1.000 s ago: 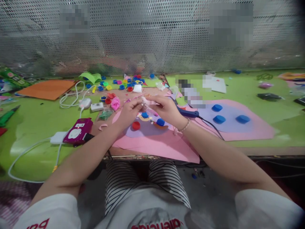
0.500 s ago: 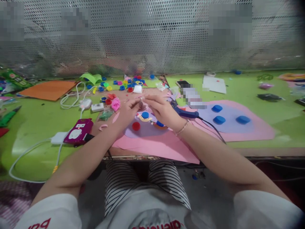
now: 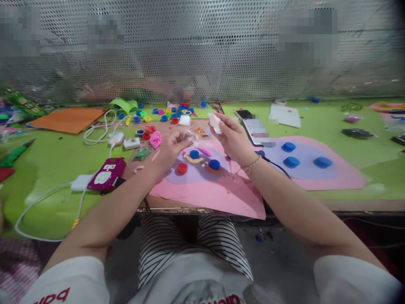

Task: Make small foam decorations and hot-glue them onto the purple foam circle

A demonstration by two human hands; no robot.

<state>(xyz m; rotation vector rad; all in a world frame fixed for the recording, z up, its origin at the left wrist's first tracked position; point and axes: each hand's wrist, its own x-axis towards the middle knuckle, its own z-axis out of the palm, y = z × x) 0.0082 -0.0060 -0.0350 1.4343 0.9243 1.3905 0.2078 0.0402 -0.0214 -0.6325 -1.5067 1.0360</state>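
Note:
My left hand (image 3: 173,147) is closed on a crumpled clear plastic wrapper (image 3: 191,136) above the work sheet. A pale pink-white soft piece (image 3: 215,123) is pinched in my right hand (image 3: 233,140), to the right of the wrapper. Beneath and between the hands lies a purple shape (image 3: 174,175) on pink paper (image 3: 202,196). It bears a red cap (image 3: 182,169), a blue cap (image 3: 194,154) on a cream piece, another blue cap (image 3: 214,164) on an orange piece, and a bright pink stick-like piece (image 3: 204,152).
Several coloured caps lie behind the hands. At the right are a phone (image 3: 253,128) and a pink-purple sheet (image 3: 348,177) with blue caps (image 3: 322,162). A magenta device (image 3: 107,175) with white cables, orange paper (image 3: 68,120) and green scissors (image 3: 15,155) are at the left.
My hands have moved apart, my right hand going right and up with the pale piece. The clear wrapper now shows at my left hand, and the pink stick-like piece and right blue cap are uncovered.

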